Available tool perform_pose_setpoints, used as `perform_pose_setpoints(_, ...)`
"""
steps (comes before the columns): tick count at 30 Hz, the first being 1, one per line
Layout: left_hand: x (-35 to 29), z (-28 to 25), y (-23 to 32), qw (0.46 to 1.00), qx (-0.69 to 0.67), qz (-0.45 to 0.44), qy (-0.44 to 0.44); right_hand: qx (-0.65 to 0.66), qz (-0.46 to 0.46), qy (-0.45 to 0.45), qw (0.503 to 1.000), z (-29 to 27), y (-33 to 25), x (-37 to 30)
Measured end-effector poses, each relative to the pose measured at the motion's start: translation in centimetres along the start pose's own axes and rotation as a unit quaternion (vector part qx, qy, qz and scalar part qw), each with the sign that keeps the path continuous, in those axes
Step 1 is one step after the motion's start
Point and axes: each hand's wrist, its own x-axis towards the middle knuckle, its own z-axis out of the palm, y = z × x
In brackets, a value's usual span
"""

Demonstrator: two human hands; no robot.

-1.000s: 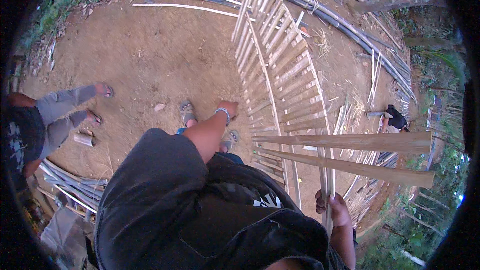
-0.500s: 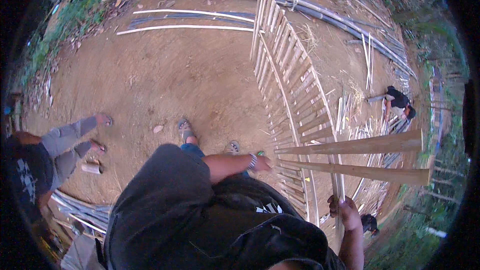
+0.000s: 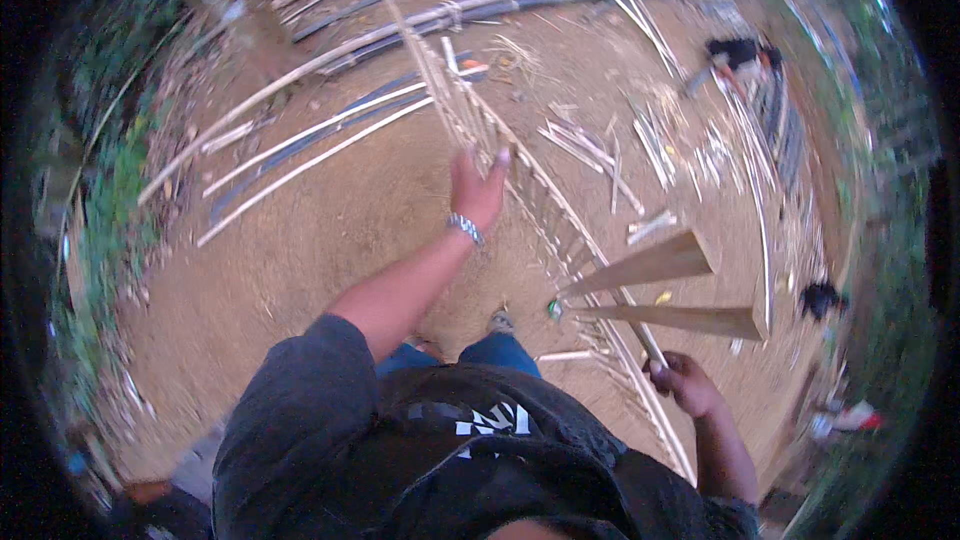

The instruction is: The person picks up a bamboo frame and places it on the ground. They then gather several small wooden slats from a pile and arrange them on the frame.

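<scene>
A long slatted bamboo panel (image 3: 571, 220) stands tilted in front of me, running from the upper middle to the lower right. My left hand (image 3: 477, 192), with a patterned band at its wrist, reaches far forward and grips the panel's rail, thumb on one side; its fingertips are blurred. Lower right, my right hand (image 3: 688, 386) is closed around the near end of the panel's other rail. Between my hands, two wider bamboo slats, an upper slat (image 3: 645, 268) and a lower slat (image 3: 690, 319), jut out from the panel towards the right.
Bamboo poles (image 3: 330, 140) lie on the bare dirt (image 3: 300, 260) at the upper left, by a tree trunk (image 3: 245, 20). Cut strips (image 3: 655, 155) are scattered beyond the panel. A person in black (image 3: 738, 52) bends over at the upper right; another dark-haired head (image 3: 823, 300) shows at right.
My left hand has moved from beside the panel's near part forward to its far part and taken hold. The view has swung right, and the panel now slants more to the left at its far end.
</scene>
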Motion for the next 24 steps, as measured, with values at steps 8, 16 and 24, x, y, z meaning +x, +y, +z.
perform_pose_setpoints(8,7.5,2.0,13.1,0.513,0.496,0.500,-0.490,0.003,0.008,-0.041,0.999,-0.6,1.4,2.7)
perform_pose_setpoints(16,12.5,12.3,12.4,0.375,0.491,0.520,-0.590,0.069,-0.008,-0.042,0.997,0.2,2.2,5.6)
perform_pose_setpoints(24,14.3,17.5,14.8,0.226,0.449,0.569,-0.651,0.137,-0.001,0.033,0.990,4.4,0.3,5.7)
